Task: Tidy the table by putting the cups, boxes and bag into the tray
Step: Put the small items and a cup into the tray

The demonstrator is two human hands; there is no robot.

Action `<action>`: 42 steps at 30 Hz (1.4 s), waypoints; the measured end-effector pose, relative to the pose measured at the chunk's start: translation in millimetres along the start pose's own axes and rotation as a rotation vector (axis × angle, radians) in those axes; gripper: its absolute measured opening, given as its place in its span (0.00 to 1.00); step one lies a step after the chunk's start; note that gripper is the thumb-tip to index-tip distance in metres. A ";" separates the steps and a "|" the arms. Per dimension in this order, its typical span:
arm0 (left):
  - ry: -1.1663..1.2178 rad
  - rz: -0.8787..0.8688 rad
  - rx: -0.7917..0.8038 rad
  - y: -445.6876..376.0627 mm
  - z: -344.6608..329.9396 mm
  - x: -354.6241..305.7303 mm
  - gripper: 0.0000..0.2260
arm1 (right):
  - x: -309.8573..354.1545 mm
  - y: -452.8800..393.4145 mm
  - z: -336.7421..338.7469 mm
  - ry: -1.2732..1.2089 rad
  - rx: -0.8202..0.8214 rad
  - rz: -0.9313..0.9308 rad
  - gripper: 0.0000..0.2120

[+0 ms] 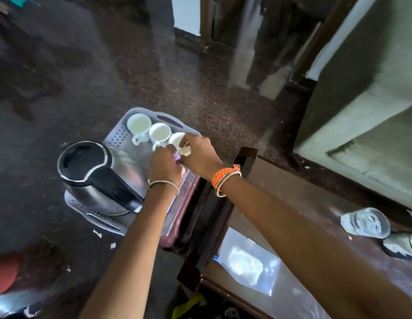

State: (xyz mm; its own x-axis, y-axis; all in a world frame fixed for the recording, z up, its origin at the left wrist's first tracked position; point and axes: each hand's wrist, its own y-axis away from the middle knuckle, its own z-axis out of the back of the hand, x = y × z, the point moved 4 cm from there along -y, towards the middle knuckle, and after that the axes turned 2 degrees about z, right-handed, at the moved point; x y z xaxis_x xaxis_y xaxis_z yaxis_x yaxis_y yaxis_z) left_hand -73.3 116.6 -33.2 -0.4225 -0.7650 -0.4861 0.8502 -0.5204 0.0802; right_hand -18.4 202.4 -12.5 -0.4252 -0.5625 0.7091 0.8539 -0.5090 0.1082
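A grey plastic tray [118, 134] sits on a reddish stool left of the table. Two white cups [138, 123] [159, 132] stand in a row at its far end. A third white cup [176, 138] is beside them, and my right hand [200, 155] grips it from the right, fingers over its rim. My left hand [164, 164] is pressed against the same cup, with its fingers curled on a small purple object [176, 156] that is mostly hidden. A clear plastic bag [246, 261] lies on the table under my right forearm.
A steel and black electric kettle [94, 171] fills the near half of the tray. On the dark wooden table [281, 180] at the right lie a crushed clear plastic cup [366, 223] and a white object [403, 247] at the frame's edge. A green wall [361, 88] rises behind.
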 end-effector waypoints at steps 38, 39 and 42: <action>0.715 0.374 -0.360 14.8 1.9 49.2 0.05 | 27.6 -66.9 -47.9 0.018 0.460 0.255 0.25; 0.781 0.396 -0.372 13.0 3.5 49.0 0.06 | 24.9 -58.1 -46.2 0.018 0.520 0.239 0.26; 0.864 0.475 -0.446 11.5 8.4 49.1 0.12 | 24.9 -44.2 -45.5 0.008 0.530 0.278 0.21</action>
State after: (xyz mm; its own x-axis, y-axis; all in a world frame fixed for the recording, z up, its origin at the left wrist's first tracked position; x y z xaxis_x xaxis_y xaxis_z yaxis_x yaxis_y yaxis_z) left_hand -86.9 69.9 -48.8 0.1969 -0.2347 -0.9519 0.9799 0.0776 0.1835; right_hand -80.4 181.3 -31.3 -0.1650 -0.6339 0.7556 0.9660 0.0509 0.2536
